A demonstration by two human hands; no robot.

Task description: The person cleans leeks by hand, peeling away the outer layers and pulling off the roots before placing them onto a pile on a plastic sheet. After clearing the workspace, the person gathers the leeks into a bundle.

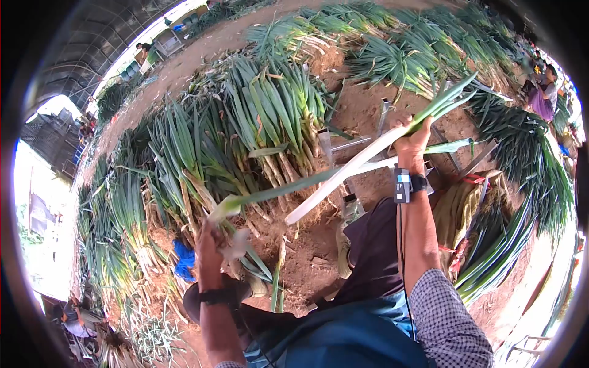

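Note:
My right hand [412,142] is closed around a leek [362,162] just below its green leaves. Its long, clean white stem slants down to the left, ending over the soil. My left hand [210,245], blurred by motion, grips a loose leek leaf [279,186] by its pale end. The leaf's green part stretches right and passes behind the white stem. Another pale stalk with a green tip [451,146] crosses behind my right wrist. Below my hands, cut green leaves [256,267] lie on the soil by my feet.
Upright bundles of leeks with rooty ends [276,116] stand ahead and left. A blue cloth [184,260] lies among them. More leeks [521,159] are heaped at right, near a tan sack [457,211]. A person [543,92] sits at far right, others further back left.

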